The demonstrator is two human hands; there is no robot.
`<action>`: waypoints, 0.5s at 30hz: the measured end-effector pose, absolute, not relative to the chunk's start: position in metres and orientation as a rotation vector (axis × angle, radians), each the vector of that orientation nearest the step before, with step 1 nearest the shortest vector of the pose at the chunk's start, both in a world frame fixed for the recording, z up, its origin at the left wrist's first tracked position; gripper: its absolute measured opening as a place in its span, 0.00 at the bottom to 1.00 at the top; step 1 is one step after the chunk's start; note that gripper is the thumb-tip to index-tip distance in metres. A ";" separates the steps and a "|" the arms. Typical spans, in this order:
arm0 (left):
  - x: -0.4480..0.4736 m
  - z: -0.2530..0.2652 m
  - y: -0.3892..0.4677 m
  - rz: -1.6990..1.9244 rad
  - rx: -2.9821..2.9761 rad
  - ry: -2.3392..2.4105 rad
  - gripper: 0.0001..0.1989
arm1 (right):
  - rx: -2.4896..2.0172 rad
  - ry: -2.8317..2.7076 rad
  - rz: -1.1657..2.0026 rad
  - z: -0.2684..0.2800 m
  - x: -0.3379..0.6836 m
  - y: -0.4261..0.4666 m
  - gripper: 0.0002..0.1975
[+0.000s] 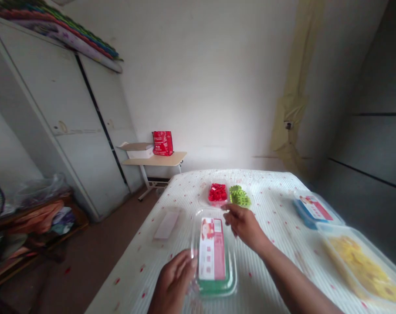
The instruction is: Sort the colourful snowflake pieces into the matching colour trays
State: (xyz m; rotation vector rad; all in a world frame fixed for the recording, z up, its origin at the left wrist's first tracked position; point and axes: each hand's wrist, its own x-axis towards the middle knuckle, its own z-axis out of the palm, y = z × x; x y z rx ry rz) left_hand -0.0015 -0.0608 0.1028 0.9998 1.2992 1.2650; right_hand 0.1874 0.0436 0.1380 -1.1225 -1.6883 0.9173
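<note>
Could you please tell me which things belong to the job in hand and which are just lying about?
Likely belonging:
- labelled container, at left hand
- red pieces
- light-green pieces
- blue container
- yellow-filled container

Likely lying about:
- red bag
- white box

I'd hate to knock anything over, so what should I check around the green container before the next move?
1. Left hand at the green container: ok, at its left edge.
2. Right hand touching the container's far-right corner: cannot tell, blurred.
3. Label facing up: ok.
4. Clear lid fully seated: cannot tell, its transparent edges blur.
5. Right hand clear of the light green pieces: cannot tell, close in view.
6. Blue container and yellow pieces apart from both hands: ok, off to the right.
</note>
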 end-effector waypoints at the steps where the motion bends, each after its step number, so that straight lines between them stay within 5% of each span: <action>1: -0.003 0.100 -0.058 1.293 1.095 1.378 0.24 | -1.181 -1.749 0.913 0.132 0.189 0.047 0.14; 9: -0.017 0.080 -0.022 1.241 1.329 1.732 0.24 | -1.425 -2.070 0.523 0.104 0.186 0.064 0.14; 15: -0.008 0.083 0.007 1.313 1.073 1.561 0.21 | -1.431 -2.110 0.544 0.099 0.180 0.067 0.13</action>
